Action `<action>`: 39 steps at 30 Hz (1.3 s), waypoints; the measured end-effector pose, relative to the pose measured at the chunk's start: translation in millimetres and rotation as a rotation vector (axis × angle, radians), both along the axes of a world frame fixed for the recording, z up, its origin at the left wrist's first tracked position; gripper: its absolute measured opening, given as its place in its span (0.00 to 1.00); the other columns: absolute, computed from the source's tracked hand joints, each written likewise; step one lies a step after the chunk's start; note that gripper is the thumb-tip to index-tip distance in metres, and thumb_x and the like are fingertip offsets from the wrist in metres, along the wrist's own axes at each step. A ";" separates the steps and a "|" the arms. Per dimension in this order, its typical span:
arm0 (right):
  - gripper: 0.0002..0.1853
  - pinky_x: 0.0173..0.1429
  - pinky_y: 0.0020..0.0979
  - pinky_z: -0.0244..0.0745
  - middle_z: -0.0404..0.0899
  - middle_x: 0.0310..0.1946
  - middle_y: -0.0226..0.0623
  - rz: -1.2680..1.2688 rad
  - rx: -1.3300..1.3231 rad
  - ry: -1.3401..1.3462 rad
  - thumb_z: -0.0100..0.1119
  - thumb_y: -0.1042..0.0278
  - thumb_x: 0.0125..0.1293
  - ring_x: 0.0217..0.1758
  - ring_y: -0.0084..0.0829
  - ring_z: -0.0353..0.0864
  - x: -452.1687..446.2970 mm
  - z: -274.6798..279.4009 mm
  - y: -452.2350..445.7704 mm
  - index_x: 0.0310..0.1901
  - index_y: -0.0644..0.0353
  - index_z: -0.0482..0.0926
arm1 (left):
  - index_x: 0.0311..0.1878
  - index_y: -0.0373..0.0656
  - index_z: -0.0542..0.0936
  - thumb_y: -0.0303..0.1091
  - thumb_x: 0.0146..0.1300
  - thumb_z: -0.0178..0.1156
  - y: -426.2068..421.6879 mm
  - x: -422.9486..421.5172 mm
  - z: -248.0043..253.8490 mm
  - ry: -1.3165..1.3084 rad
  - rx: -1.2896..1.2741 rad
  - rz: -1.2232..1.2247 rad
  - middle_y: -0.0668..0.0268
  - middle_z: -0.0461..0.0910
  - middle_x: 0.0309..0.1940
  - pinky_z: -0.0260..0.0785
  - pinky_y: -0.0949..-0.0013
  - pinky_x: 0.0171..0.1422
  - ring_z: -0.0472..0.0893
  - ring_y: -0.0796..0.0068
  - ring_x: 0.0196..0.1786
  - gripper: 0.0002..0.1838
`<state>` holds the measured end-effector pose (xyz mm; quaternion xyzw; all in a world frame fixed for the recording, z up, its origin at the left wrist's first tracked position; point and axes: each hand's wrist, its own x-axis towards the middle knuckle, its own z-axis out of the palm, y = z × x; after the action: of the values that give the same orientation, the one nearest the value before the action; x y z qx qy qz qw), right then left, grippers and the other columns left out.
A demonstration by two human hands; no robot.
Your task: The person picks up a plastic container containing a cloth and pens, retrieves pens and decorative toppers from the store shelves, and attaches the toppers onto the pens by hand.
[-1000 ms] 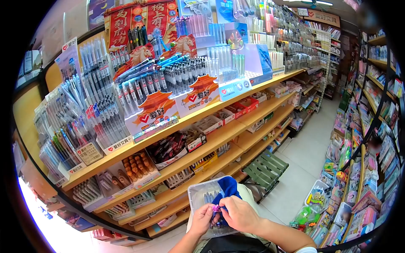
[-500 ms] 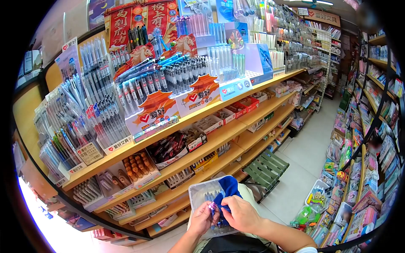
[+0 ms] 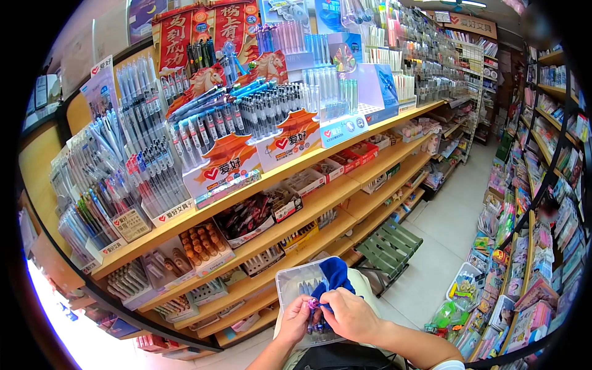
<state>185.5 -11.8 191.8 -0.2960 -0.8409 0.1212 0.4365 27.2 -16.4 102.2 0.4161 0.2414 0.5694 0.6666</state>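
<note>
Purple item (image 3: pixel 313 303) mostly covered by left hand (image 3: pixel 295 319); too small to identify. Right hand (image 3: pixel 351 314) fingertips partly hidden, exact contact unclear. Blue cloth (image 3: pixel 334 274) lower part behind right hand. Pens (image 3: pixel 305 288) in plastic bin (image 3: pixel 286 282) partly blocked by both hands, as is bin's near end. Black item (image 3: pixel 339 359), white sleeve (image 3: pixel 449 365) cut by bottom edge. Far-aisle goods (image 3: pixel 487 49) too small to read.

Holds left hand (image 3: pixel 296 320) and right hand (image 3: pixel 350 316) close together, low in view. Pinches with left fingers (image 3: pixel 304 303); curls right fingers (image 3: pixel 333 301) inward, back of hand upward. Extends left forearm (image 3: pixel 271 356) steeply upward; slants right forearm (image 3: pixel 413 342) inward from lower right.
</note>
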 end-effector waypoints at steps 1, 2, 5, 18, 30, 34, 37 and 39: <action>0.15 0.32 0.35 0.70 0.72 0.27 0.39 0.003 0.010 -0.006 0.60 0.79 0.52 0.29 0.40 0.74 -0.6 -0.4 -0.1 0.39 0.61 0.65 | 0.43 0.41 0.71 0.40 0.69 0.45 0.1 0.2 0.0 0.015 0.008 0.006 0.66 0.71 0.26 0.60 0.76 0.32 0.67 0.78 0.27 0.12; 0.15 0.32 0.35 0.70 0.72 0.27 0.39 0.006 0.021 -0.011 0.59 0.79 0.52 0.29 0.40 0.74 -0.9 -0.4 -0.2 0.39 0.61 0.65 | 0.43 0.41 0.71 0.40 0.69 0.45 0.5 0.3 -1.1 0.051 0.034 0.025 0.67 0.71 0.25 0.60 0.76 0.32 0.67 0.79 0.27 0.12; 0.15 0.32 0.35 0.70 0.73 0.27 0.40 0.022 0.054 -0.059 0.59 0.79 0.52 0.30 0.40 0.74 -0.7 3.1 -1.0 0.39 0.62 0.65 | 0.42 0.41 0.71 0.39 0.69 0.44 1.5 1.1 -4.2 0.178 0.119 0.090 0.69 0.70 0.25 0.60 0.78 0.32 0.67 0.81 0.27 0.12; 0.16 0.32 0.35 0.71 0.73 0.28 0.40 -0.020 0.043 0.000 0.61 0.79 0.51 0.30 0.40 0.74 -2.0 -0.1 -1.6 0.38 0.62 0.65 | 0.40 0.37 0.74 0.29 0.68 0.47 -1.9 8.3 1.8 0.453 0.281 0.357 0.70 0.71 0.29 0.62 0.79 0.35 0.67 0.83 0.29 0.07; 0.15 0.31 0.36 0.70 0.71 0.27 0.41 0.006 0.012 -0.050 0.59 0.79 0.52 0.29 0.41 0.73 -0.3 -8.2 -0.1 0.39 0.62 0.64 | 0.39 0.38 0.72 0.35 0.69 0.46 -1.0 4.2 -6.9 0.391 0.229 0.282 0.69 0.71 0.27 0.61 0.79 0.32 0.67 0.83 0.28 0.11; 0.16 0.31 0.36 0.69 0.71 0.27 0.41 0.007 0.010 -0.080 0.59 0.79 0.52 0.29 0.42 0.73 0.5 -9.4 0.4 0.39 0.62 0.63 | 0.39 0.39 0.72 0.41 0.69 0.45 1.0 1.7 -9.3 0.230 0.179 0.166 0.67 0.71 0.26 0.61 0.78 0.32 0.68 0.82 0.28 0.14; 0.16 0.30 0.36 0.69 0.71 0.27 0.41 -0.012 0.009 -0.058 0.60 0.78 0.52 0.28 0.42 0.73 2.0 -6.3 0.9 0.40 0.62 0.63 | 0.39 0.39 0.71 0.43 0.69 0.45 1.9 -0.6 -11.0 0.151 0.135 0.132 0.67 0.72 0.27 0.62 0.76 0.33 0.68 0.80 0.28 0.15; 0.17 0.30 0.36 0.70 0.71 0.27 0.41 -0.017 0.006 -0.033 0.60 0.78 0.52 0.28 0.42 0.73 2.9 -4.2 0.8 0.40 0.62 0.63 | 0.38 0.39 0.71 0.44 0.69 0.45 1.3 0.7 -8.5 0.137 0.120 0.146 0.67 0.72 0.27 0.62 0.76 0.33 0.68 0.80 0.28 0.16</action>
<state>188.5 -10.9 187.6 -0.3038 -0.8459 0.1100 0.4243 27.9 -15.0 93.7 0.4742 0.2816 0.6003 0.5792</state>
